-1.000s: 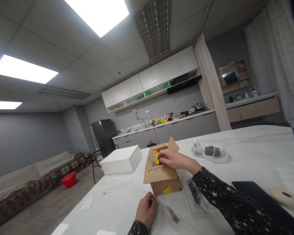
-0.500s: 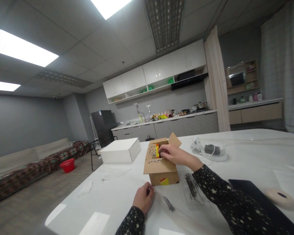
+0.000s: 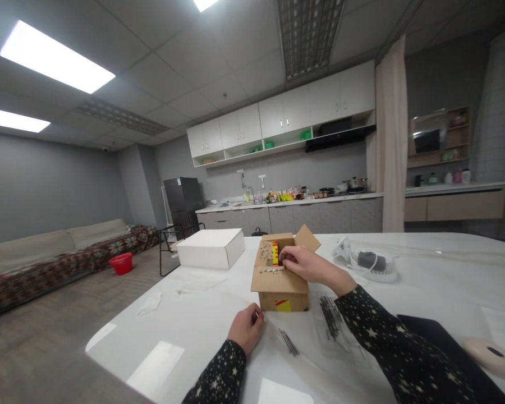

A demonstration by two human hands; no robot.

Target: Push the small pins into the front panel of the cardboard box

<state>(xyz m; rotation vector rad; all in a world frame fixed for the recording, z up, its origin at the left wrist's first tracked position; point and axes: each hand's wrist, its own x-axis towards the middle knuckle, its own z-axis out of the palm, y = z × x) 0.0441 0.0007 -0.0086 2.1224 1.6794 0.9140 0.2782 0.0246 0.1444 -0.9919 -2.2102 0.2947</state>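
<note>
An open cardboard box [image 3: 284, 302] with yellow and red labels stands on the white table. Small round metallic bits dot its near flap [image 3: 273, 271] and its left flap. Over the box opening, my right hand [image 3: 297, 261] has its fingers pinched together; whatever is between them is too small to make out. My left hand [image 3: 247, 328] rests on the table in front of the box, fingers curled, the inside of its grip hidden. Several thin metal rods [image 3: 289, 342] lie to the right of it. A bundle of dark rods [image 3: 330, 317] lies under my right forearm.
Left of the cardboard box is a white box [image 3: 210, 248]. To the right are a white device with a coiled cable [image 3: 374, 264], a dark flat pad [image 3: 437, 342] and a beige rounded object [image 3: 488, 354]. A red basin [image 3: 121, 263] sits on the floor.
The view has shifted, so the scene sits slightly further right and higher. My right hand stays at the box opening, with its fingers a little changed. My left hand remains on the table.
</note>
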